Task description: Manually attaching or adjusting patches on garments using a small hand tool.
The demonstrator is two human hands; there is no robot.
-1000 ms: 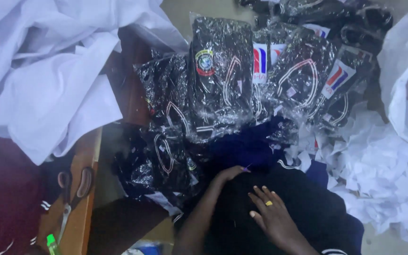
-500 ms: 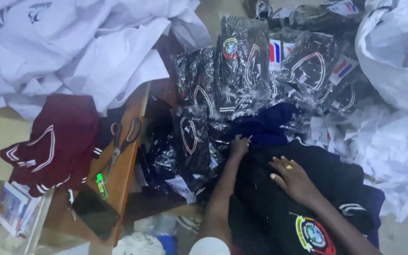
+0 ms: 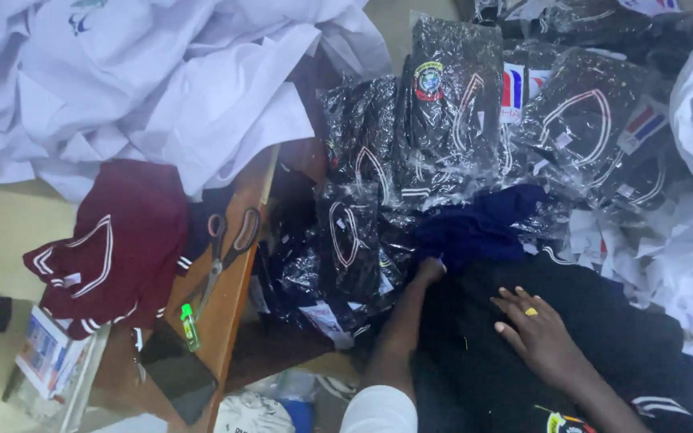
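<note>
White cloth heap (image 3: 162,88): largest item, piled above and left of the black garment.

Black garment (image 3: 595,337): spread flat at lower right, white stripes and a round badge near its bottom edge. Both hands are on it.

Bagged black garments (image 3: 451,136): a stack in clear plastic, directly above the black garment, each with white neck trim.

Maroon garment (image 3: 110,248): far left of the black garment, draped over a wooden bench (image 3: 230,321); white V trim visible.

Navy cloth (image 3: 483,224): touching the black garment's top edge, between it and the bagged stack.

Shredded white paper (image 3: 667,256): just right of the black garment.

Right hand (image 3: 535,333): flat on the black garment, palm down, fingers spread, yellow ring; grasps nothing.

Left hand (image 3: 429,269): at the black garment's upper-left edge where it meets the navy cloth. Fingers curled under; probably pinching fabric, but the view is too dark to say which cloth.

Scissors (image 3: 226,244): on the bench, left of the black garment, handles up.

Green lighter (image 3: 190,326): on the bench, below the scissors.
</note>
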